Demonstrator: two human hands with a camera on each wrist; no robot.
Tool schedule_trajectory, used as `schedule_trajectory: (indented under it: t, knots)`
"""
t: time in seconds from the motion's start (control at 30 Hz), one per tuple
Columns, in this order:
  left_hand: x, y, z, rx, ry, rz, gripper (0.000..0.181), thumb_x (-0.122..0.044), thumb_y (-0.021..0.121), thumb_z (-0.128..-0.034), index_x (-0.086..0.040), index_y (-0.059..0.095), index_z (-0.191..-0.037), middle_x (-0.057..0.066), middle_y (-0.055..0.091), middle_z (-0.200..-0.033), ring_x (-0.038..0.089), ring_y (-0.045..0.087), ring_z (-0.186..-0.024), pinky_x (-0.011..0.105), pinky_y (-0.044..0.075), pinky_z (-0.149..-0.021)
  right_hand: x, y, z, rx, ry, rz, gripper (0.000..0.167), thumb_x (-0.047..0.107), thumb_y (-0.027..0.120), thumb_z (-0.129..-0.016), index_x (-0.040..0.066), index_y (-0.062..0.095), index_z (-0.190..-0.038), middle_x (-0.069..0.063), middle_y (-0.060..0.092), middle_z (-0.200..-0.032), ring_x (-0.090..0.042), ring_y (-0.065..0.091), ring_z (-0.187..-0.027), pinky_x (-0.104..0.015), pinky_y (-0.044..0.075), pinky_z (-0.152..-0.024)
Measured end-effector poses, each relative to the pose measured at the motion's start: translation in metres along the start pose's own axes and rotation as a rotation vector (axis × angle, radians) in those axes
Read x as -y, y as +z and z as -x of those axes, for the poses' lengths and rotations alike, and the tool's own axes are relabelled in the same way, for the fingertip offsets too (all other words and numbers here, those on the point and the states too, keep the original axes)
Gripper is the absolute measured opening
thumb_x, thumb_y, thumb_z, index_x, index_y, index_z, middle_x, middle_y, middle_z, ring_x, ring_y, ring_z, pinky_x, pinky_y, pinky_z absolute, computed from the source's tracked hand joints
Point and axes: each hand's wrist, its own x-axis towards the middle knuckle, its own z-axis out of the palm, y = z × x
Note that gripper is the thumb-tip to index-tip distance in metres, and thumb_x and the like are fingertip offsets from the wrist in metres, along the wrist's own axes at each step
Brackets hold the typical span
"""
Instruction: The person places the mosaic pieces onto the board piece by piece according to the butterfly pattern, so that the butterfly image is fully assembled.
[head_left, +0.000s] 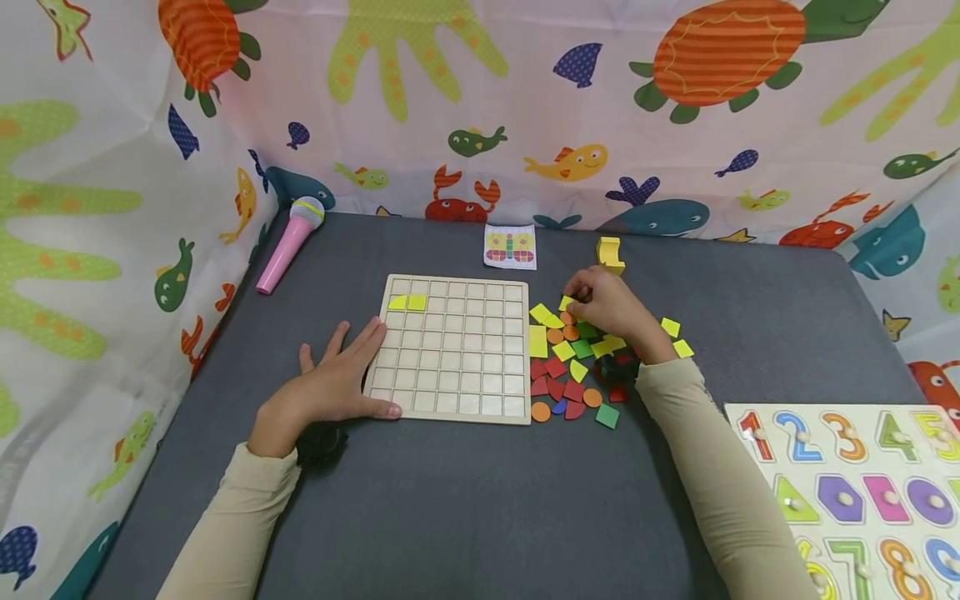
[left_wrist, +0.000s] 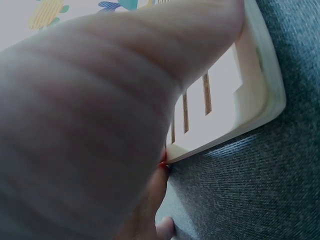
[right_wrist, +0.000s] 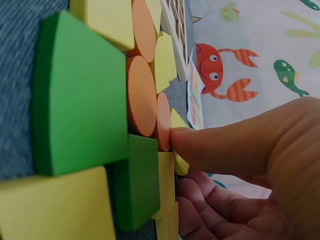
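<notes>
A square wooden grid board (head_left: 459,358) lies on the dark table. Two yellow tiles (head_left: 416,302) sit side by side in its upper left cells, one of them with a rounded corner. My left hand (head_left: 330,387) rests at the board's left edge, fingers spread, thumb on the near left corner. At the far side of a loose pile of coloured tiles, my right hand (head_left: 609,307) pinches a yellow tile (right_wrist: 179,120) between thumb and fingers. Orange discs (right_wrist: 141,95) and green tiles (right_wrist: 82,95) lie close by. The fingers partly hide the pinched tile's shape.
Red tiles (head_left: 573,391) are also in the pile, right of the board. Behind stand a picture card (head_left: 510,247) with a butterfly pattern and yellow blocks (head_left: 611,255). A pink microphone (head_left: 288,247) lies back left; a number and shape puzzle (head_left: 813,487) lies front right.
</notes>
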Motion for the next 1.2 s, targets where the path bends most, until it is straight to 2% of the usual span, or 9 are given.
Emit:
schedule_trajectory:
  t: [0.33,0.43,0.57,0.73,0.9,1.1,1.2]
  knots:
    - [0.001,-0.002,0.0,0.001,-0.004,0.004,0.132,-0.065,0.086,-0.0816,-0.013,0.006,-0.174,0.01,0.0,-0.18,0.05,-0.011,-0.16,0.086,-0.01,-0.109,0.006,0.004,-0.005,-0.027,-0.02,-0.032,0.012,0.003,0.068,-0.103,0.0,0.068,-0.115,-0.017,0.066,-0.101,-0.032,0.057,-0.09,-0.042,0.051,-0.078]
    - [0.001,-0.003,0.0,0.002,-0.011,0.001,0.133,-0.065,0.086,-0.0816,-0.014,0.006,-0.174,0.009,0.0,-0.18,0.049,-0.011,-0.16,0.086,-0.01,-0.109,0.01,0.005,-0.008,-0.05,-0.035,-0.061,0.015,0.001,0.065,-0.104,0.0,0.07,-0.118,-0.017,0.067,-0.108,-0.033,0.058,-0.095,-0.045,0.053,-0.084]
    - [0.0,-0.003,0.001,0.003,-0.015,0.003,0.133,-0.066,0.086,-0.0814,-0.013,0.006,-0.174,0.009,0.0,-0.18,0.05,-0.01,-0.16,0.086,-0.01,-0.109,0.021,0.006,-0.012,-0.072,-0.063,-0.134,0.019,0.001,0.063,-0.105,-0.001,0.071,-0.122,-0.018,0.069,-0.12,-0.034,0.062,-0.104,-0.046,0.055,-0.092]
    - [0.0,-0.003,0.002,-0.002,-0.004,0.005,0.133,-0.068,0.085,-0.0809,-0.013,0.007,-0.174,0.01,0.001,-0.18,0.051,-0.009,-0.16,0.088,-0.009,-0.107,0.036,0.01,-0.02,-0.076,-0.106,-0.248,0.019,-0.003,0.061,-0.105,-0.008,0.066,-0.122,-0.022,0.069,-0.118,-0.038,0.07,-0.1,-0.035,0.058,-0.086]
    - [0.001,-0.001,0.001,-0.008,0.006,-0.009,0.132,-0.069,0.084,-0.0815,-0.015,0.007,-0.174,0.007,0.0,-0.18,0.049,-0.01,-0.161,0.087,-0.009,-0.108,0.053,0.016,-0.029,-0.089,-0.144,-0.281,0.02,-0.005,0.06,-0.105,-0.01,0.067,-0.123,-0.022,0.068,-0.121,-0.038,0.071,-0.096,-0.022,0.056,-0.081]
    - [-0.001,0.0,0.001,-0.016,0.01,-0.005,0.131,-0.067,0.085,-0.082,-0.014,0.007,-0.174,0.007,0.001,-0.181,0.049,-0.009,-0.161,0.087,-0.009,-0.108,0.072,0.026,-0.04,-0.098,-0.211,-0.329,0.022,-0.001,0.065,-0.104,-0.009,0.065,-0.125,-0.02,0.068,-0.111,-0.039,0.07,-0.094,-0.027,0.055,-0.081]
    - [-0.002,0.0,0.002,-0.018,0.015,-0.005,0.131,-0.067,0.085,-0.0821,-0.013,0.008,-0.174,0.008,0.001,-0.18,0.05,-0.008,-0.161,0.088,-0.008,-0.108,0.082,0.031,-0.046,-0.103,-0.216,-0.338,0.021,0.001,0.069,-0.103,-0.006,0.065,-0.121,-0.017,0.068,-0.107,-0.033,0.068,-0.094,-0.029,0.055,-0.081]
